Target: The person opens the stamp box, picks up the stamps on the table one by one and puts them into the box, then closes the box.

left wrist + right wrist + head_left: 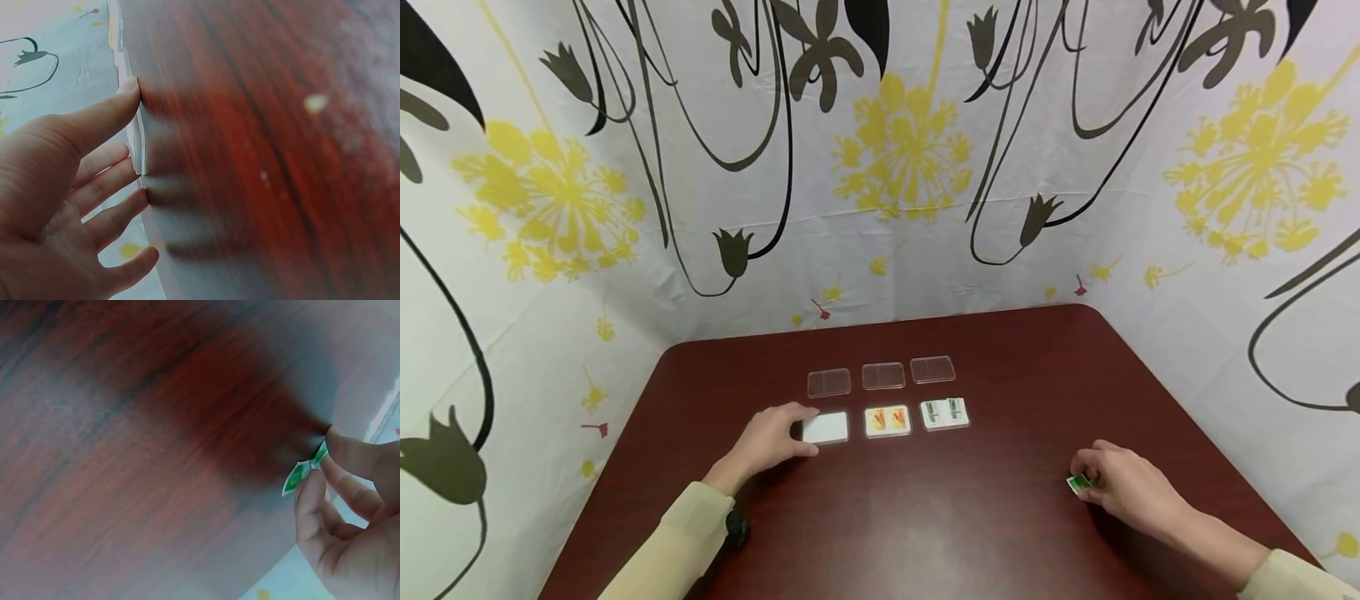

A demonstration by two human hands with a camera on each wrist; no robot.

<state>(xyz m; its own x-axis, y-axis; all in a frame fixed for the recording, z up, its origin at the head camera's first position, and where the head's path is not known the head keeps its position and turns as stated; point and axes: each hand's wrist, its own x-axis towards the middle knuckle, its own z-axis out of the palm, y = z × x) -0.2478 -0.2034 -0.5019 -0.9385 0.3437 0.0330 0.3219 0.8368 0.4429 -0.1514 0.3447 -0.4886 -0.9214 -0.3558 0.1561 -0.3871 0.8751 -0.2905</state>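
My left hand [765, 437] is at the near-left flat case [825, 427], which has a plain white face. Its thumb is on the near edge and its index finger on the far edge; the left wrist view shows the thumb against the case's thin clear side [139, 144]. Off to the right, just over the table, my right hand [1131, 487] pinches a small green-and-white piece [1079, 483]. In the right wrist view that piece [296, 478] looks bent or twisted between thumb and fingers, which hide part of it.
Beside the white case lie a case with orange pictures [887, 421] and one with green print [944, 413]. Behind them sit three clear lids or trays [829, 382] in a row. Patterned cloth [880, 167] surrounds the dark red wooden table [925, 517].
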